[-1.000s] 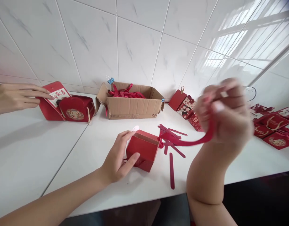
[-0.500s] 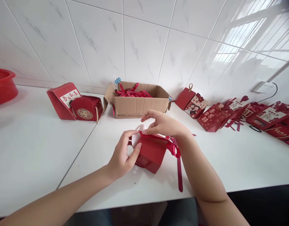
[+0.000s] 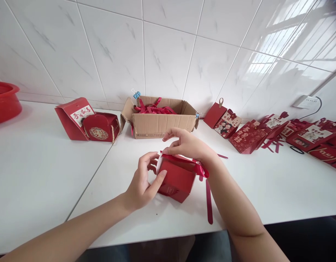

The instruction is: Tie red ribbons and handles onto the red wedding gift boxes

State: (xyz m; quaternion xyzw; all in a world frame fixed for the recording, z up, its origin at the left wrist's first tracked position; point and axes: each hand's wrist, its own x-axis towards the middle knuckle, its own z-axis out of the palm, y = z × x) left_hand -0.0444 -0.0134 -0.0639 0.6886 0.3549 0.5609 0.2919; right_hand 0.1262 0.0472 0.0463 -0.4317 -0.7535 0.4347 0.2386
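Note:
A small red gift box [image 3: 179,179] sits on the white table in front of me, a white inner flap showing at its left end. My left hand [image 3: 146,182] grips that end, thumb on the red front and fingers behind the flap. At the upper left corner, my right hand [image 3: 181,145] pinches the edge between thumb and index finger, other fingers curled above. Red ribbon [image 3: 201,170] loops out at the box's right end, partly behind my right forearm. A dark red strip [image 3: 209,203] lies on the table to the right.
Against the tiled wall stands a cardboard box [image 3: 162,126] of red ribbons with blue binder clips. Two red gift boxes [image 3: 99,127] stand at left, near a red plastic basin [image 3: 5,102]. Several finished-looking boxes [image 3: 247,136] line the right, below a power strip [image 3: 306,102].
The white flap at the left end has folded inward, so less of it shows. My left fingers have shifted behind it. My right hand stays nearly in place.

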